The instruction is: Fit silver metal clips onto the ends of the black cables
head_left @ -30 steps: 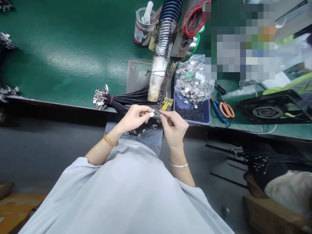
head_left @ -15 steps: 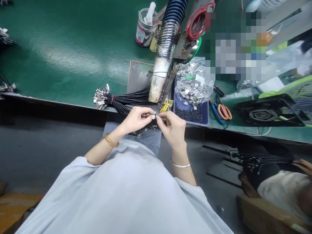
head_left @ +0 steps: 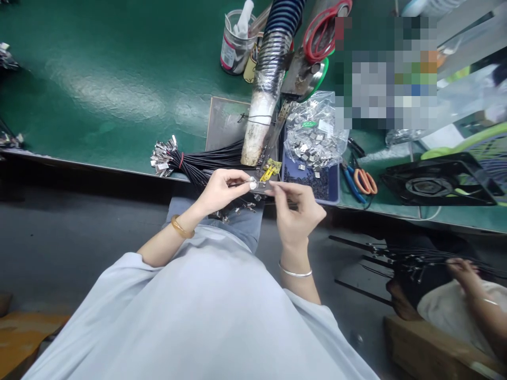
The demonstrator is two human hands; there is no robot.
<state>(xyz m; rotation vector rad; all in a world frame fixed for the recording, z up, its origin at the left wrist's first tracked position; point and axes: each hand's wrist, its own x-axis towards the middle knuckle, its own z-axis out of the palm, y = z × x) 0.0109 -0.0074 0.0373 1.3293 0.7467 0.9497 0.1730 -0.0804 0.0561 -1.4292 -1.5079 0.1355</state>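
My left hand [head_left: 224, 191] is closed, thumb and finger pinching a small metal cable connector [head_left: 261, 185] at the table's front edge. Just to the right of it is my right hand [head_left: 298, 208], its thumb and forefinger pressed together. What sits between those fingertips, if anything, is too small to make out. Behind my left hand lies a bundle of black cables [head_left: 214, 158] bound by a red band, with bare metal ends to the left. More loose metal cable ends [head_left: 237, 210] hang over my lap, below the hands.
A blue tray [head_left: 335, 192] holds small black parts and a clear bag of metal shells [head_left: 317, 132]. A ribbed duct [head_left: 261, 100] comes down above the hands. Pliers [head_left: 352, 182], a black fan [head_left: 435, 182] and a plastic tub [head_left: 233, 50] stand around. A co-worker's hand [head_left: 461, 269] is at right.
My right hand has moved right, away from my left fingertips, and more of the connector shows between them. My left hand has barely moved. The co-worker's arm has come further into view.
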